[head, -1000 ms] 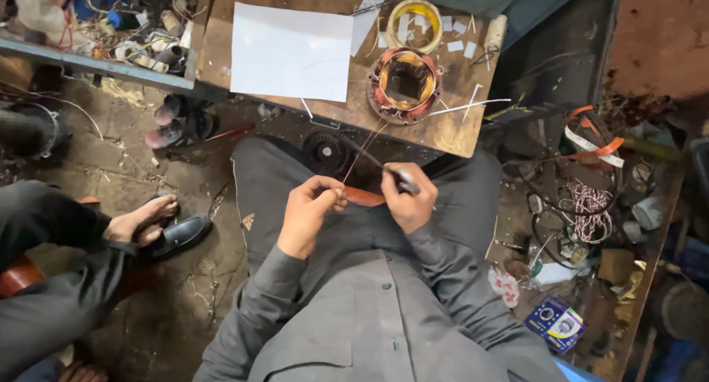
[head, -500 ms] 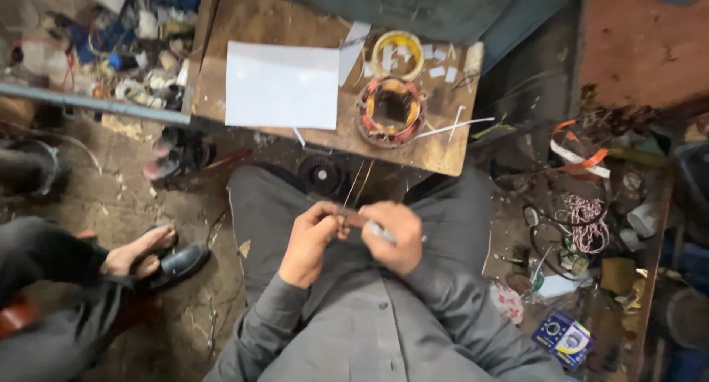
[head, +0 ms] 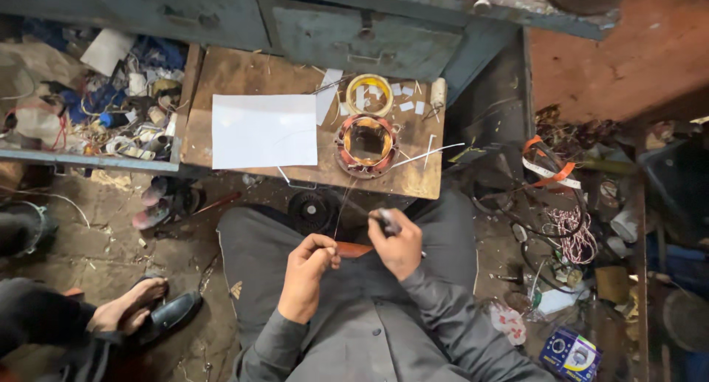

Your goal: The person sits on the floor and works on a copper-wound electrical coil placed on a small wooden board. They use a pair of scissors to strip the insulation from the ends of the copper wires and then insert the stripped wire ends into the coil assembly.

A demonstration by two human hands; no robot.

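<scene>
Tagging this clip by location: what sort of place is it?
Probably a small motor-rewinding repair shop, worked at floor level. A round copper-wound stator core sits on a low worn wooden board, tangled wire coils and scrap litter the floor, and the left hand and right hand handle thin wire.

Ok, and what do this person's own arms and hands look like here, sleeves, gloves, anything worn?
Both arms are in long grey sleeves that reach the wrists, the same grey cloth as the rest of the clothing. The left hand and right hand are bare: no gloves. No watch, ring or band shows on either, though the cuffs cover the wrists. The sleeves look plain, with creases and no markings.
</scene>
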